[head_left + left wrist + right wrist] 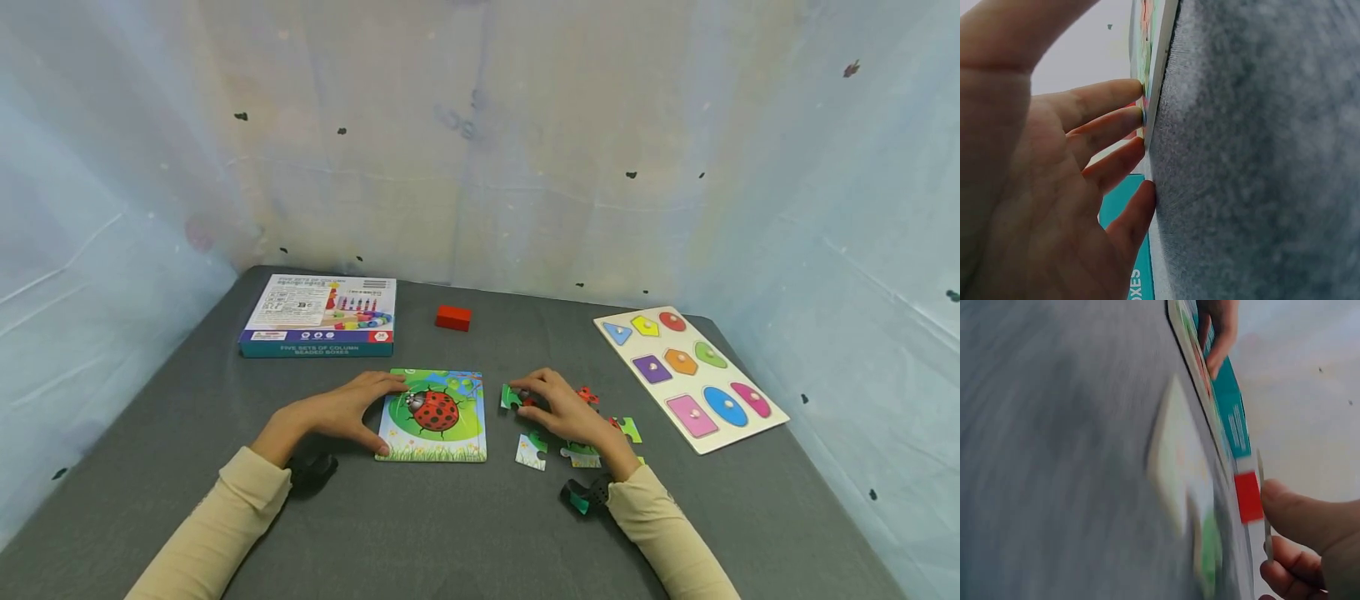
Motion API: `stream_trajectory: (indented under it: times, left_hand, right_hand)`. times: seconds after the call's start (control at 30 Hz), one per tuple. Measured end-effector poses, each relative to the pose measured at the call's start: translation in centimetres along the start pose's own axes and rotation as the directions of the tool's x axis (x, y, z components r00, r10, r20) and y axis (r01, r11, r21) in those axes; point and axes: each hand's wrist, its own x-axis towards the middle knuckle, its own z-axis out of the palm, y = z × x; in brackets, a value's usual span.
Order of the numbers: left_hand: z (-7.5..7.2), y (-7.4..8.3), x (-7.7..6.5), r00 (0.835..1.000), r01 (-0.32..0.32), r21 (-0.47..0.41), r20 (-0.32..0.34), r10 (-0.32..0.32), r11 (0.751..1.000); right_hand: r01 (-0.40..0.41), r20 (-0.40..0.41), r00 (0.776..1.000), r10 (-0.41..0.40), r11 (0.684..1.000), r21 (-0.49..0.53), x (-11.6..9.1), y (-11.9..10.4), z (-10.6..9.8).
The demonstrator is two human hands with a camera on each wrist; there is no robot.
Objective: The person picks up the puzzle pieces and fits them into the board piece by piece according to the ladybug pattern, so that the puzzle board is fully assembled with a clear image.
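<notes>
A square ladybug puzzle board (pixel 432 450) lies flat on the grey table. My left hand (pixel 341 410) rests at its left side, fingertips on the upper left edge and thumb near the lower left corner. In the left wrist view the fingers (pixel 1113 128) extend nearly straight against the board's edge. Right of the board, my right hand (pixel 562 410) pinches a green puzzle piece (pixel 510 397) between thumb and fingers; the right wrist view shows this piece (pixel 1266 531) edge-on, raised. Below that hand lies a white-and-green puzzle piece (pixel 531 451).
More loose pieces lie near the right wrist, among them a red one (pixel 588 395) and a green one (pixel 628 429). A beaded-boxes carton (pixel 317 315) is at the back left, a red block (pixel 453 317) at back centre. A shape-peg board (pixel 690 379) lies at the right.
</notes>
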Motion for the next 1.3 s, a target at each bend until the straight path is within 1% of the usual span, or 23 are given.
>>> stream_trajectory:
  times: [0.2,0.43,0.53,0.67,0.83,0.97,1.03,1.2,1.3]
  left_hand:
    - [0.0,0.0,0.0,1.000,0.000,-0.012,0.001,0.000,1.000]
    - [-0.2,-0.2,0.1,1.000,-0.007,-0.027,-0.004,0.007,1.000]
    - [-0.3,-0.3,0.1,1.000,-0.013,-0.048,-0.019,0.012,0.999]
    - [-0.5,-0.2,0.0,0.999,-0.012,-0.040,-0.045,0.010,0.999]
    - [-0.5,0.1,-0.1,0.998,0.021,-0.026,-0.060,-0.023,0.999]
    - [-0.3,0.3,0.0,0.997,0.025,-0.015,-0.078,-0.026,1.000]
    - [-0.3,0.3,0.0,0.996,0.020,-0.011,-0.087,-0.021,1.000]
    - [-0.3,0.2,0.1,0.994,-0.025,0.004,-0.102,0.026,1.000]
    - [-0.2,0.1,0.2,0.993,-0.041,0.022,-0.110,0.043,0.999]
  right_hand:
    - [0.033,0.013,0.999,-0.033,0.999,-0.007,2.6,-1.9,1.1]
    - [0.103,0.043,0.994,-0.103,0.995,-0.005,5.4,-3.9,3.0]
    - [0.124,0.059,0.991,-0.122,0.992,-0.020,6.5,-4.6,3.9]
    - [0.135,0.076,0.988,-0.131,0.990,-0.041,7.6,-5.5,5.0]
    - [0.161,0.074,0.985,-0.154,0.982,-0.097,8.7,-6.3,6.4]
    - [0.176,0.073,0.983,-0.168,0.976,-0.125,9.2,-6.5,7.3]
    - [0.173,0.069,0.984,-0.165,0.977,-0.124,9.4,-6.6,7.6]
    - [0.146,0.051,0.989,-0.141,0.983,-0.113,9.6,-6.8,8.0]
    - [0.129,0.035,0.991,-0.126,0.986,-0.101,9.7,-6.9,8.1]
